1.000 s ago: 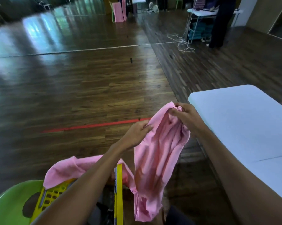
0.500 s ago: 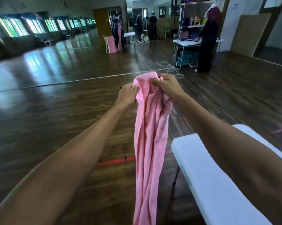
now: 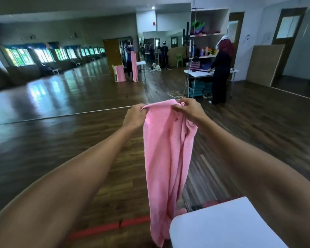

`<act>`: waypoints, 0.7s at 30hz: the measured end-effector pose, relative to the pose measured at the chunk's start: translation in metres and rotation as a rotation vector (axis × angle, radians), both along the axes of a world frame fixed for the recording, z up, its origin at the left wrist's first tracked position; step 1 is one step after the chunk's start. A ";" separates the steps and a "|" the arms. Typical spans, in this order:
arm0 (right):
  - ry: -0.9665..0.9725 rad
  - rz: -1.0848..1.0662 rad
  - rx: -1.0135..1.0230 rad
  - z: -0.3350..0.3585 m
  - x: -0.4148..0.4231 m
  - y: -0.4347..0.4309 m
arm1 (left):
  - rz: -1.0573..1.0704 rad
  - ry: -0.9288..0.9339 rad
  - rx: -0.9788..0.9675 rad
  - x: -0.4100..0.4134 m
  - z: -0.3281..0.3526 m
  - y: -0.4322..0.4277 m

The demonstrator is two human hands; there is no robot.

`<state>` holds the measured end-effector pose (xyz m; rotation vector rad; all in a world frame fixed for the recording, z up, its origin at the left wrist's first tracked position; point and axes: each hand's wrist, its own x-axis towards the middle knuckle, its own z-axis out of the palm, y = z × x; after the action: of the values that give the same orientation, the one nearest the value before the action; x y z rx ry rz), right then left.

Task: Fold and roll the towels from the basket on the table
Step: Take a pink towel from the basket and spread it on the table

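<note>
Both hands, left hand [image 3: 135,116] and right hand [image 3: 187,109], pinch the pink towel [image 3: 165,154] by its top edge; bunched right corner could slip, twisting the spread.

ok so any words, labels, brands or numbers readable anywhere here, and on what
None readable. The pink towel and the white table bear no print, and whatever stands on the far shelves is too small and blurred to show lettering.

Plain pink towel [image 3: 165,149], white table [image 3: 227,228], dark brown wood floor [image 3: 61,140], red floor tape [image 3: 104,229]
</note>
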<state>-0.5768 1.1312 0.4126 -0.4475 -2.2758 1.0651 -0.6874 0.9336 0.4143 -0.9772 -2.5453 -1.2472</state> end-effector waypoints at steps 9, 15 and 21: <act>-0.306 -0.464 -0.043 -0.104 0.086 0.135 | 0.090 -0.054 -0.224 -0.022 -0.120 0.027; -0.619 -0.552 0.223 -0.207 0.204 0.181 | -0.034 -0.141 -0.312 0.012 -0.208 0.012; -0.979 -0.591 0.332 -0.304 0.337 0.145 | -0.551 -0.473 -0.507 0.104 -0.289 -0.033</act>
<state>-0.2398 1.2763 0.1085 -1.6351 -2.7160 0.1240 -0.5831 0.9005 0.1257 -1.7690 -3.1872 -1.0432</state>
